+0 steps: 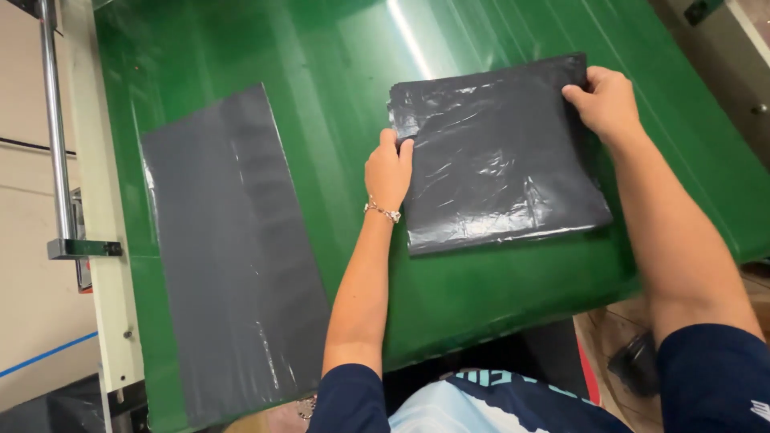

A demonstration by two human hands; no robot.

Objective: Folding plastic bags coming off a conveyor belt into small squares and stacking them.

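Note:
A folded stack of shiny black plastic bags (pixel 501 156) lies on the green table (pixel 337 72), right of centre. My left hand (pixel 389 168) pinches the stack's left edge, thumb and fingers closed on the plastic. My right hand (pixel 605 100) grips its far right corner. A bracelet sits on my left wrist. Both arms reach out from dark blue sleeves at the bottom of the view.
A long flat grey plastic sheet (pixel 233 256) lies on the table's left side and runs to the near edge. A metal rail with a bracket (pixel 60 184) stands along the left border. A dark object rests on the floor at bottom right (pixel 634 361).

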